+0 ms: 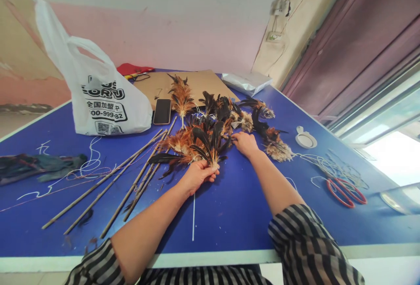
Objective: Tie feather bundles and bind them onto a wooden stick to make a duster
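My left hand (197,175) is closed round the quill ends of a fan-shaped bunch of brown and black feathers (197,143), held just above the blue table (236,206). My right hand (245,143) rests further back with its fingers curled into a loose pile of dark and tan feathers (226,114); what the fingers pinch is hidden. One small tied feather bundle (181,95) lies behind near the phone, and another feather bundle (277,147) sits right of my right hand.
Several thin bamboo sticks (124,180) lie left of my hands. A white plastic bag (98,97), a phone (162,111), cardboard (197,81) and a silver packet (246,81) sit at the back. Red scissors (346,191), string (328,165) and a white tape roll (305,138) are at right. Dark cloth (39,166) lies at left.
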The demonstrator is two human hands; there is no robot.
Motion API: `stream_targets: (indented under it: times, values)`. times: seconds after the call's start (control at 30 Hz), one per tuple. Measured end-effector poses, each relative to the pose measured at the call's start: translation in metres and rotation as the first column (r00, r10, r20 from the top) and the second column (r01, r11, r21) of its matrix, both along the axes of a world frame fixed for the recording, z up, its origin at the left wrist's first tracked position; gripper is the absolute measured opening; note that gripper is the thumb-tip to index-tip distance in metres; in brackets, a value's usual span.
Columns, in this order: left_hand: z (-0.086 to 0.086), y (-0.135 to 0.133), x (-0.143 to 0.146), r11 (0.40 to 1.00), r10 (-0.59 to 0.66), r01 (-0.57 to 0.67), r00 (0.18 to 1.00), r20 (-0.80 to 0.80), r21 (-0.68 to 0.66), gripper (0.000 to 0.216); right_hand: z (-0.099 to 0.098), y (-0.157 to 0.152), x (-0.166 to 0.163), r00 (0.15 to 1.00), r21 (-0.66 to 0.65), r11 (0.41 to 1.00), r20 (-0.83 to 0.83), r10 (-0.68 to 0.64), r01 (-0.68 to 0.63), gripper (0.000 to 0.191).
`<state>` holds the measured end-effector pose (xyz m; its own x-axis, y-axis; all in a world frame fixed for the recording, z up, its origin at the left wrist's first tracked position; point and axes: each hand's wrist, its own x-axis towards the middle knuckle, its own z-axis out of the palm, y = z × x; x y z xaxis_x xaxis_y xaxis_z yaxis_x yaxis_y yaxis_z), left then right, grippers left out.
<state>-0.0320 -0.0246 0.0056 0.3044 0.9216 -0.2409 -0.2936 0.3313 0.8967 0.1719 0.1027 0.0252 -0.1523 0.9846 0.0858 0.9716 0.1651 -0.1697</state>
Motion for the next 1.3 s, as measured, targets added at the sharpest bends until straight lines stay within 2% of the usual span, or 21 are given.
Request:
stream_targets:
  times: [0.13,0.23,0.43,0.57,0.7,0.73,0.8,0.97,1.07,1.17,1.3]
  values:
    - [0.0,0.0,0.0,1.0,0.006,-0.006,1.0,0.019,-0.016,0.032,-0.005,-0.003,0.016,0.979,-0.078,0.992,-0.172,-0.113,0.101,0.016]
    - [0.0,0.0,0.0,1.0,0.011,-0.01,1.0,0.025,-0.029,0.031,-0.006,-0.018,0.034,0.915,-0.157,0.983,-0.375,-0.147,0.093,0.017]
    - [0.002,-0.002,0.001,0.999,0.027,-0.026,0.999,0.021,-0.03,0.029,-0.004,-0.05,0.047,0.653,-0.297,0.954,-0.731,-0.197,-0.044,0.022]
    - [0.004,-0.004,0.003,0.999,0.028,-0.028,1.0,0.004,-0.022,0.029,0.001,-0.069,0.03,0.509,-0.314,0.939,-0.836,-0.202,-0.143,0.026]
    - [0.003,-0.004,0.003,0.999,0.035,-0.034,0.999,0.005,-0.014,0.026,0.004,-0.092,0.002,0.349,-0.3,0.906,-0.918,-0.189,-0.3,0.024]
    - [0.003,-0.004,0.003,0.999,0.037,-0.037,0.999,0.011,-0.017,0.026,0.005,-0.097,-0.005,0.343,-0.293,0.899,-0.922,-0.177,-0.324,0.023]
    - [0.003,-0.005,0.003,0.999,0.04,-0.04,0.999,0.023,-0.031,0.025,0.007,-0.107,-0.017,0.388,-0.277,0.905,-0.911,-0.141,-0.322,0.022]
    - [0.005,-0.008,0.005,0.998,0.018,-0.014,0.997,0.071,-0.063,0.026,0.012,-0.12,-0.037,0.54,-0.189,0.952,-0.841,-0.03,-0.241,0.016]
    - [0.006,-0.009,0.006,0.995,0.048,-0.041,0.996,0.08,-0.09,0.023,0.013,-0.123,-0.043,0.631,-0.146,0.967,-0.775,0.018,-0.207,0.013]
    - [0.007,-0.009,0.007,0.992,0.077,-0.069,0.994,0.076,-0.104,0.02,0.012,-0.126,-0.047,0.727,-0.042,0.989,-0.683,0.077,-0.143,0.011]
    - [0.007,-0.01,0.008,0.994,0.078,-0.072,0.995,0.067,-0.088,0.019,0.012,-0.127,-0.048,0.753,0.006,0.986,-0.644,0.133,-0.169,0.015]
